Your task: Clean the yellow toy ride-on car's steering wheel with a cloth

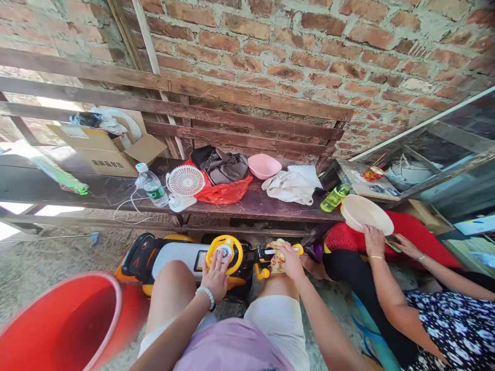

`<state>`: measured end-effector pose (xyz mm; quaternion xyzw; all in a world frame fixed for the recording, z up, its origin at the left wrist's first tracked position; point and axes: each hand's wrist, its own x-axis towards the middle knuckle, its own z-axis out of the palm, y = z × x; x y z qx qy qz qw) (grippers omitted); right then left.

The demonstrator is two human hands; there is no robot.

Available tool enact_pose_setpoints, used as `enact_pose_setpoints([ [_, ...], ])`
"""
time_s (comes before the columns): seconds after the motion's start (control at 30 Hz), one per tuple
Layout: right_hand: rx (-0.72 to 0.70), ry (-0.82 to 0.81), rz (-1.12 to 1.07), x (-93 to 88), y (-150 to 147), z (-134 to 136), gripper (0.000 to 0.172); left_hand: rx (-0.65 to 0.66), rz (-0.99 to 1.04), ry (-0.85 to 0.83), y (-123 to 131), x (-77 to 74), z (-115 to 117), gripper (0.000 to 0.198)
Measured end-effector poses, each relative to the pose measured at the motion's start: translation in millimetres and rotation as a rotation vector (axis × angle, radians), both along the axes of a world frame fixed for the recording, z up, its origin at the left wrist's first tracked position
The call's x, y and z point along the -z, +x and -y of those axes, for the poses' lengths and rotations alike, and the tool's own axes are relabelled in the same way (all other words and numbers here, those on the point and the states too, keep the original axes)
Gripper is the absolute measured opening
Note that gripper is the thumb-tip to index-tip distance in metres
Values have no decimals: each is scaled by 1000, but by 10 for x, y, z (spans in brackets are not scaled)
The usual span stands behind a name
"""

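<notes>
My left hand [216, 273] lies with fingers stretched over the hub of a yellow steering wheel [238, 252]. That wheel belongs to a grey, black and yellow ride-on toy car [170, 260] in front of my knees. Over my right knee, my right hand [289, 262] is closed around a cream piece with a red-brown pattern [277, 264]; I cannot tell whether it is cloth or a packet. Close by is a yellow-ended bar [297, 249] of the toy.
A bench [247, 198] holds a water bottle [152, 185], white fan [185, 181], pink bowl [265, 166], white cloth [290, 186] and cardboard box [102, 154]. A red tub [112, 309] stands at left. At right, another person's hands [374, 241] hold a cream basin [365, 212] and a green-handled tool.
</notes>
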<state>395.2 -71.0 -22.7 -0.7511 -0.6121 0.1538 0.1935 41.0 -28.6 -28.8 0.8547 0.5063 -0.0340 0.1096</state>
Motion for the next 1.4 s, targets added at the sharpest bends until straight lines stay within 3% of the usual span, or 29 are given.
enact_pose_setpoints([
  [0.07,133,-53,124,-34,157,22,68,5,9,18,-2,35,5,76],
  [0.13,200,-76,178,-57,124,-1,63,5,20,41,-3,83,7,74],
  [0.2,149,-58,160,-65,-99,-47,59,-1,22,55,0,121,8,72],
  [0.27,0,-21,86,-60,-408,-85,58,-10,22,61,6,135,11,72],
  [0.37,-113,22,9,-43,-698,-83,70,-11,19,52,10,108,17,72],
  [0.5,-109,-66,76,-100,-400,-35,76,2,15,18,-2,40,12,76],
  [0.6,27,-186,201,-256,27,-94,62,-4,20,-9,-7,11,4,78],
  [0.7,86,-365,239,-438,233,-253,46,-7,36,-19,-3,8,1,77],
  [0.87,-3,-520,169,-526,-31,-582,20,-8,21,-6,11,35,11,75],
  [1.07,-62,-539,75,-456,-297,-773,9,-2,25,-10,6,25,5,73],
  [1.23,91,-536,52,-506,-14,-723,5,8,25,-47,-10,-12,-9,74],
  [1.4,282,-431,-62,-603,130,-779,2,4,16,-63,-6,-9,-20,76],
])
